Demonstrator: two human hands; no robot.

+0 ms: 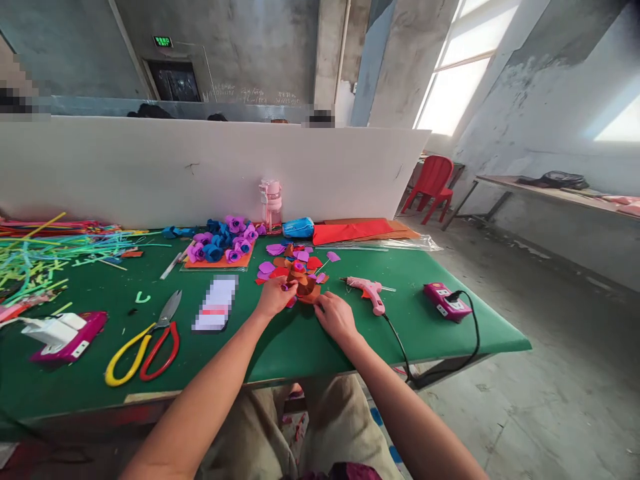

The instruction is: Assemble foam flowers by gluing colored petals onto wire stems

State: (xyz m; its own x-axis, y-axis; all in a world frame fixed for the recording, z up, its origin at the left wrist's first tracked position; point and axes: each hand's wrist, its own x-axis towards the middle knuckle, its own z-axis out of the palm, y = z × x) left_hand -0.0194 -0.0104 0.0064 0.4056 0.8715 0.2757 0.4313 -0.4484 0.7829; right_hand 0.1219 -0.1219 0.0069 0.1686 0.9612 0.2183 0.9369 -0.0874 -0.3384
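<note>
Close in front of me is a brown paper flower (309, 291), with a small purple and red rolled piece just behind it. My left hand (274, 297) pinches at its left side, fingers closed, a bit of purple showing by the fingertips. On the lower right edge of the brown paper, my right hand (337, 317) rests with its fingers curled against a petal. Loose paper petals (275, 249) in purple, red and brown lie just beyond both hands. A pink hot glue gun (369, 291) lies right of my right hand, nozzle pointing left.
Finished purple and blue paper flowers (220, 241) sit at the back. Scissors (159, 340) lie left, near a power strip (70, 337) and coloured pipe cleaners (30, 260). Another power socket (447, 302) stands right with its cable. A pink bottle (273, 203) stands against the white board (210, 160).
</note>
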